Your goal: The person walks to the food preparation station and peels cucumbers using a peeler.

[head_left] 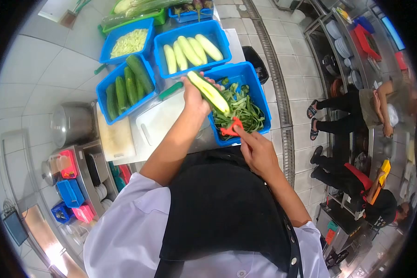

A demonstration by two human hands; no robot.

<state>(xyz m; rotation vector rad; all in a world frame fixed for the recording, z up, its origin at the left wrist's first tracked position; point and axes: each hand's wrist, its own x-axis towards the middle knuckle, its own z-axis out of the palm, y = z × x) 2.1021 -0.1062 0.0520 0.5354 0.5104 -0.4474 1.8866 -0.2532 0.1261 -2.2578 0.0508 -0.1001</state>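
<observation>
My left hand [197, 96] is closed around a partly peeled cucumber [209, 92], pale green on top with dark skin along its side. The cucumber slants over a blue bin of green peelings [267, 109]. In my right hand [258, 153] is a red peeler [232, 128], just below the cucumber's lower end and apart from it. Several peeled cucumbers [188, 50] lie in a blue bin beyond my hands. Unpeeled dark green cucumbers [130, 86] fill another blue bin to the left. A green-handled knife [170, 91] lies by a white cutting board [158, 121], its blade hidden.
Chopped pale vegetable [130, 42] fills a blue bin at the back, near eggplants [197, 5] and a green crate [160, 17]. A wooden board [116, 139] lies at the left. Two people stand at the right, beyond a floor drain [282, 92]. A black bin [255, 65] stands beside the table.
</observation>
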